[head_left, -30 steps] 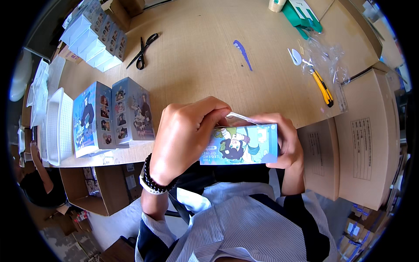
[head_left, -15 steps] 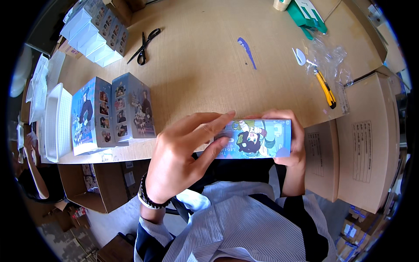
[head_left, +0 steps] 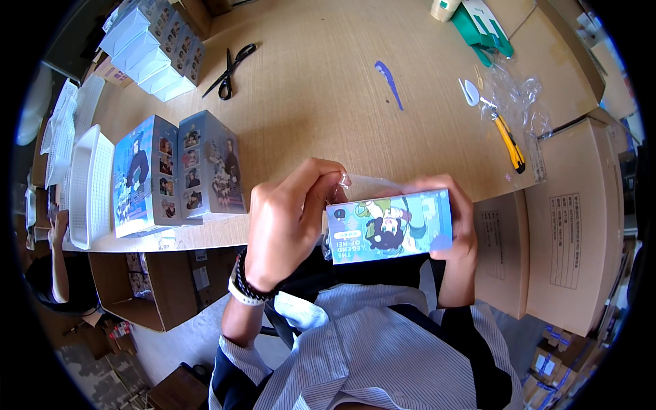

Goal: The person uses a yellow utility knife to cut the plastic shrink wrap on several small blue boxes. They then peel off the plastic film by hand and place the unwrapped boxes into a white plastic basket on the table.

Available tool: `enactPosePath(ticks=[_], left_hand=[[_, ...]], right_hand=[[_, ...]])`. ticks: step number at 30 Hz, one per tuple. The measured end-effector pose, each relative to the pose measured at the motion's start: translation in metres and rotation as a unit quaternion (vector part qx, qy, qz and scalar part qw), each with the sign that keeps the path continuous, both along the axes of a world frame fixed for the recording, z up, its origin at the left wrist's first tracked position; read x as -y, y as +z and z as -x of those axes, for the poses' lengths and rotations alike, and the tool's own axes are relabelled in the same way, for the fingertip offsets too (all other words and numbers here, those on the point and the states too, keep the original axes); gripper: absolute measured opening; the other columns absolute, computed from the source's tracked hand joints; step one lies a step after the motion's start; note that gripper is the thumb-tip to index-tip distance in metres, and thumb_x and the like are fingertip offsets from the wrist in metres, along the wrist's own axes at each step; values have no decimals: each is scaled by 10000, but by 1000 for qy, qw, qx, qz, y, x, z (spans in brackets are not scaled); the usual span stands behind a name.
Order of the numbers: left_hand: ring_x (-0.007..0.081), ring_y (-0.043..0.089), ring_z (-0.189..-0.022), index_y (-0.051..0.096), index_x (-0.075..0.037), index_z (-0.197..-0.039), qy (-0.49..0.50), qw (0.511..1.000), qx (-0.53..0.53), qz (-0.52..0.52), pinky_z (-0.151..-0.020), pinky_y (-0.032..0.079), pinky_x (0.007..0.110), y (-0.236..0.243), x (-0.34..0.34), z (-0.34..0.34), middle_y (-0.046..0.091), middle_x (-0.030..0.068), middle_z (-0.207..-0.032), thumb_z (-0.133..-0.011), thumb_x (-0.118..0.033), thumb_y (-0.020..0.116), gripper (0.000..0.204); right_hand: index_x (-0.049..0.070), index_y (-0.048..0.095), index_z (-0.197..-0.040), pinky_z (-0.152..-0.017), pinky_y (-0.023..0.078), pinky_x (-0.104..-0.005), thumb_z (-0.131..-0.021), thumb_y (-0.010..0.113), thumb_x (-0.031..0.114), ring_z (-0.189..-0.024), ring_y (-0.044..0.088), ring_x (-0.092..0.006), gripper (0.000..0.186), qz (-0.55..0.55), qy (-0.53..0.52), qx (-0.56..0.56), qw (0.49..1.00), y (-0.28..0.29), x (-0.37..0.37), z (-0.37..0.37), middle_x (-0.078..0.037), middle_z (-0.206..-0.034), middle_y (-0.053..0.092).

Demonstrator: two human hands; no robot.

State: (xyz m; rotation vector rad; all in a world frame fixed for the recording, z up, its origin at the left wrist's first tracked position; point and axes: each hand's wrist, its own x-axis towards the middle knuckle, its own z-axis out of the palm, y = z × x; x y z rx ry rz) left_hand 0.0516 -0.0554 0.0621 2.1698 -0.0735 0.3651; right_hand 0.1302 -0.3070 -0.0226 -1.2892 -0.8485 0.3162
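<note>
My right hand point(head_left: 459, 219) grips the right end of a light blue printed box point(head_left: 355, 236) with a cartoon figure on its face. The box is held level over the table's front edge. At the box's left end, my left hand point(head_left: 277, 229) is closed in a pinch on clear plastic film point(head_left: 372, 182). That film stretches from the left fingertips along the box's far edge toward the right hand. A dark beaded bracelet and a white band circle my left wrist.
Two printed display boxes point(head_left: 147, 178) stand at the left beside a white plastic basket point(head_left: 89, 198). Behind them are stacked boxes point(head_left: 154, 51) and black scissors point(head_left: 229, 72). A yellow utility knife point(head_left: 507, 140) lies right, near crumpled film point(head_left: 529, 102). Cartons point(head_left: 570, 212) stand right; another person's arm point(head_left: 59, 260) shows far left.
My left hand has shifted from the box's face to a pinch beyond its left end, drawing film away. The box has tilted and moved slightly toward me and to the left.
</note>
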Motion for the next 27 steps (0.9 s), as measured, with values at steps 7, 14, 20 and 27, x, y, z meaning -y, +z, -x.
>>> enactPosePath(ticks=[7,14,20,27], left_hand=[[147,727,-785,653,63,-1015,19,956,-30,293,-684,597,277,-21,2,-5,705,90,-820,-1024,-37,544,149],[167,737,-830,676,50,-995,64,988,21,141,-723,573,275,-14,30,9,752,118,-914,-991,-20,596,106],[204,736,-872,621,39,-1038,45,940,-11,337,-762,595,295,-31,28,5,738,156,-954,-1051,-101,508,180],[175,694,-960,575,-73,-1050,70,855,0,514,-849,566,335,-67,-6,-14,698,83,-1019,-1092,-253,429,235]], right_hand=[[-11,345,-1511,-1170,308,-453,-787,770,310,-1440,368,-300,898,29,-199,-80,976,26,-26,-20,-184,-1521,408],[24,128,-1567,-1168,318,-496,-615,959,378,-1456,308,-400,1313,130,-216,96,963,38,-47,19,-257,-1570,251],[22,267,-1548,-1104,446,-424,-652,952,193,-1388,446,-323,1141,103,-220,106,964,26,-49,14,-226,-1565,321],[-53,301,-1520,-1156,370,-431,-689,932,188,-1377,462,-279,1071,-32,-80,-90,992,5,14,-12,-209,-1520,419]])
